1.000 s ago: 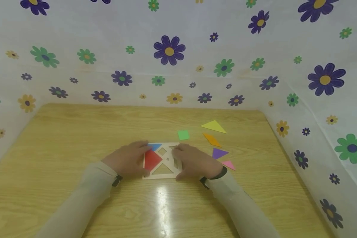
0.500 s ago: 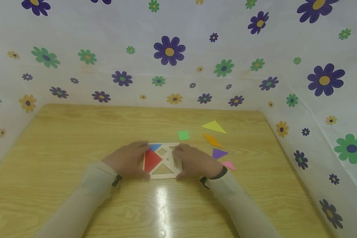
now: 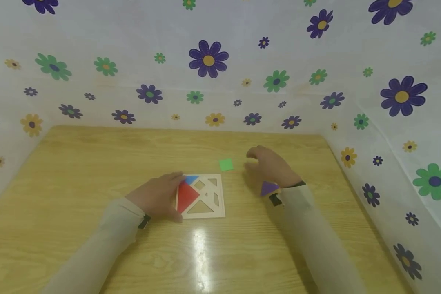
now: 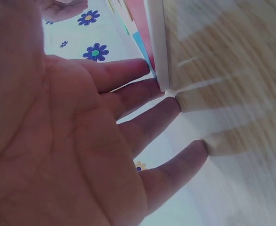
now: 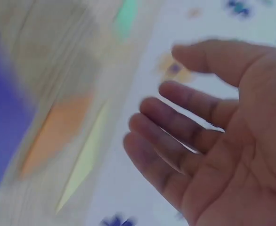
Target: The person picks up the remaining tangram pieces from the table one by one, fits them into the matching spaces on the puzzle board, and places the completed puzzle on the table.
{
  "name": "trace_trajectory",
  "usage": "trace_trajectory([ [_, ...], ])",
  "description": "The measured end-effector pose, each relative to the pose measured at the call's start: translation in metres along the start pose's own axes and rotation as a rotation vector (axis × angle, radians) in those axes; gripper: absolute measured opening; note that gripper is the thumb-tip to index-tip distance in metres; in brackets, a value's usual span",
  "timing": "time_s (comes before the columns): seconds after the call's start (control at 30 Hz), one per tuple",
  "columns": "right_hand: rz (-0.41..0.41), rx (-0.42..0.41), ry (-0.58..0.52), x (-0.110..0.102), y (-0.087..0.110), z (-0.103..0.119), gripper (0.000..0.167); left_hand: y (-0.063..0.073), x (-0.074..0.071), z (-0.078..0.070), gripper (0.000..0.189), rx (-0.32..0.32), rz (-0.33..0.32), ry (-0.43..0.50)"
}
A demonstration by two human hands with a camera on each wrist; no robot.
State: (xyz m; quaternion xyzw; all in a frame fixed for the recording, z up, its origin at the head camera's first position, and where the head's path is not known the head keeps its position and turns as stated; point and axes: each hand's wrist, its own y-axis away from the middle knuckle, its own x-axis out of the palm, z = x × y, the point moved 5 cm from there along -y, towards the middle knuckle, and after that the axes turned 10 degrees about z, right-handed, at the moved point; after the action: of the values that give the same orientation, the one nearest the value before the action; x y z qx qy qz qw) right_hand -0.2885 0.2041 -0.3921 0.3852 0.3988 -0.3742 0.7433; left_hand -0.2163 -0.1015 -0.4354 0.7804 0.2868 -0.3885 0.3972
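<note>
A pale wooden tangram tray [image 3: 220,196] lies flat on the table. Set in its left part are a red piece [image 3: 186,198] and a blue triangle [image 3: 191,179]; several of its cut-outs are bare. My left hand [image 3: 159,196] holds the tray's left side, thumb at the near corner and fingers at the far one. Over to the right, my right hand [image 3: 277,166] hovers with relaxed fingers and nothing in it. An orange parallelogram [image 5: 58,134] and a yellow triangle [image 5: 86,160] show below it in the right wrist view; the head view hides them.
A green square [image 3: 226,165] lies just beyond the tray's far right corner. Beside my right wrist is a purple triangle [image 3: 268,188]. White flower-printed cloth [image 3: 206,98] walls the table [image 3: 106,155] at the back and sides.
My right hand has let go of the tray's right side and moved right and away, over the loose pieces. The pink triangle is now hidden. My left hand stays on the tray.
</note>
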Motion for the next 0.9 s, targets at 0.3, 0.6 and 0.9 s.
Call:
trace_trajectory([
  [0.3,0.024,0.217,-0.014,-0.004,-0.014,-0.066,0.055,0.002,-0.002,0.001,0.113,0.000,0.017,-0.029],
  [0.6,0.120,0.157,0.038,0.001,-0.022,-0.064,0.061,0.004,0.000,0.004,0.113,0.003,0.027,-0.016],
  [0.9,0.090,0.161,0.088,-0.006,-0.021,-0.054,0.039,0.002,0.000,0.005,0.113,0.012,0.031,-0.004],
])
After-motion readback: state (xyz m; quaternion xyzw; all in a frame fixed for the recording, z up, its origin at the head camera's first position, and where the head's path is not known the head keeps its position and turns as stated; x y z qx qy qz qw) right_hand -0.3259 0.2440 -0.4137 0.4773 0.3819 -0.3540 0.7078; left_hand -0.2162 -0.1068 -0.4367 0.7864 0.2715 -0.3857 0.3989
